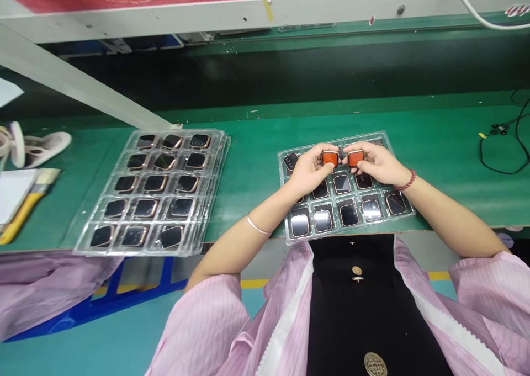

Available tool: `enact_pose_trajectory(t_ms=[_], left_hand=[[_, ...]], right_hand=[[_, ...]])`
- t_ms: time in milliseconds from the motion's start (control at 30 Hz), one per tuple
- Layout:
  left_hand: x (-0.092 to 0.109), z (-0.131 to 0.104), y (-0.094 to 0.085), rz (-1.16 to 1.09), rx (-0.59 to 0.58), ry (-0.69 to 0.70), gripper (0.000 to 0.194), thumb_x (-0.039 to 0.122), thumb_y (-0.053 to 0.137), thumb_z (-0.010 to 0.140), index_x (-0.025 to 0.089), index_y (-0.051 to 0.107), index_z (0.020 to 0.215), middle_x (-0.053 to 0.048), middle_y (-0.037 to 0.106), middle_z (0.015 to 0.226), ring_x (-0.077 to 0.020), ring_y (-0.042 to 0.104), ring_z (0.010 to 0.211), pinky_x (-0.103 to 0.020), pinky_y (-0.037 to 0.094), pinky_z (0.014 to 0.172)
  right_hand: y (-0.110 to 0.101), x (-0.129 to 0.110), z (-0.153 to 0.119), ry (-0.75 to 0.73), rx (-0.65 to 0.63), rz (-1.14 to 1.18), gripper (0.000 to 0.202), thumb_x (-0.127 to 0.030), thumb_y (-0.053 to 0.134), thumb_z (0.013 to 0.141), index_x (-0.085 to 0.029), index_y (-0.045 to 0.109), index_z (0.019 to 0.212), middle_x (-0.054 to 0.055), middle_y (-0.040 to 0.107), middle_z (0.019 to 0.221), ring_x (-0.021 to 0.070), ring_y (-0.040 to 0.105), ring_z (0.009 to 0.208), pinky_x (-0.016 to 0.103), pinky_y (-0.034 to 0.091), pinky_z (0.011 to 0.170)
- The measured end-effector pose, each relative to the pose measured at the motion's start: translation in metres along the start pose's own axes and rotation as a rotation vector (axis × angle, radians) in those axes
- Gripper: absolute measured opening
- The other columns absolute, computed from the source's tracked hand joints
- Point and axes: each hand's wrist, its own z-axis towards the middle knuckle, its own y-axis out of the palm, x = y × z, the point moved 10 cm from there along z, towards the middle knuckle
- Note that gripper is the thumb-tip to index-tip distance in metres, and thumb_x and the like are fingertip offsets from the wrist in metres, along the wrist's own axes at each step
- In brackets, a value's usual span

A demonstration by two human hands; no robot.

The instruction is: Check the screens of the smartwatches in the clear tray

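Left hand: in it comes over the near tray, thumb on the front and fingers curled round the edge. The left hand [308, 171] has a close pinch on one square watch piece [330, 158], its face showing bright orange!
Right hand: a near mirror of that! The right hand [383, 165] grips a second watch piece [355, 158], orange face up, thumb at its lower edge.
The pair: side by side, just a narrow gap between them, both held above the tray's upper rows.
Near tray: clear plastic, sitting a little askew at the bench's front edge. The near tray [360, 215] carries dark-faced watches in its compartments, a few of them glinting; the hands cover part of the upper rows.
Tray stack: over to the left, well apart, the tray stack [209, 199] shows layered edges, and its top layer runs three across and five deep, a dark watch in every pocket.
Bench: green all along. On the green bench [252, 199], a yellow-handled brush [28, 205] lies far left beside white paper [14, 191]; far right, a black cable [497, 169] loops.
Wrists: a pale bangle [257, 226] on the left, red beads [408, 181] on the right!
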Motion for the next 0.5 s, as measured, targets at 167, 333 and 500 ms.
enact_pose_trajectory(t_ms=[167,333,500], left_hand=[[-0.0011,-0.0005,0.0013,-0.005,-0.012,-0.001,0.039,0.026,0.073,0.084,0.018,0.063,0.120,-0.011,0.071,0.120,-0.0190,0.069,0.100,-0.029,0.058,0.082],[-0.0006,0.0000,-0.0015,0.004,-0.011,0.035,0.047,0.032,0.073,0.087,0.018,0.064,0.131,-0.012,0.071,0.128,-0.0216,0.071,0.107,-0.032,0.059,0.089],[-0.0078,0.0006,-0.0034,0.012,-0.037,-0.006,0.060,0.047,0.065,0.096,0.022,0.056,0.151,-0.012,0.073,0.127,-0.0221,0.074,0.096,-0.033,0.060,0.079]], right_hand=[[0.0007,-0.0006,-0.0012,0.010,-0.002,-0.003,0.037,-0.017,0.063,0.088,-0.019,0.064,0.125,0.009,0.076,0.114,0.0202,0.075,0.092,0.033,0.067,0.080],[-0.0023,0.0016,-0.0022,-0.008,0.003,-0.007,0.050,-0.015,0.062,0.089,-0.020,0.060,0.139,0.010,0.072,0.130,0.0202,0.075,0.096,0.033,0.068,0.081],[-0.0079,0.0080,-0.0011,-0.026,0.021,-0.014,0.058,-0.023,0.058,0.099,-0.026,0.050,0.156,0.010,0.060,0.149,0.0212,0.074,0.104,0.033,0.068,0.078]])
